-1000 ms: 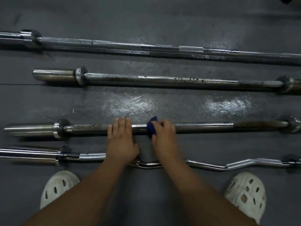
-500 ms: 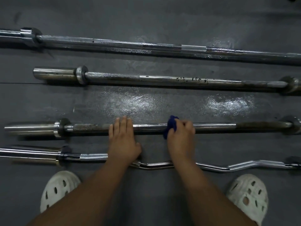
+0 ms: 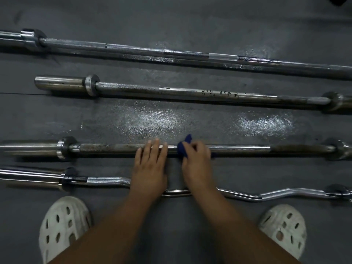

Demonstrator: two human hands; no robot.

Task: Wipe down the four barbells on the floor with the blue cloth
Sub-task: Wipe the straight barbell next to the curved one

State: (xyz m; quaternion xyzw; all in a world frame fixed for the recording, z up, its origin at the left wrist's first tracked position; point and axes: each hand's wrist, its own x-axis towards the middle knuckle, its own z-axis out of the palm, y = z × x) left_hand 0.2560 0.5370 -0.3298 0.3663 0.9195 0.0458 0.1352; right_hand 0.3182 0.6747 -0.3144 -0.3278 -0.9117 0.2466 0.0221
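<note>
Four barbells lie side by side on the dark floor. The long barbell (image 3: 133, 49) is farthest, then a shorter straight barbell (image 3: 181, 91), then a rusty straight barbell (image 3: 106, 148), and the curl bar (image 3: 276, 195) lies nearest my feet. My left hand (image 3: 149, 164) rests flat with straight fingers on the rusty barbell's shaft. Just right of it, my right hand (image 3: 196, 161) grips the blue cloth (image 3: 184, 147) wrapped around that same shaft. Most of the cloth is hidden under my fingers.
My two white perforated clogs, the left one (image 3: 63, 227) and the right one (image 3: 283, 228), stand on the floor behind the curl bar. A shiny wet patch (image 3: 171, 121) spreads on the floor between the second and third barbells.
My right hand slid the cloth rightward along the rusty barbell, then back left toward my left hand. My left hand stayed in place.
</note>
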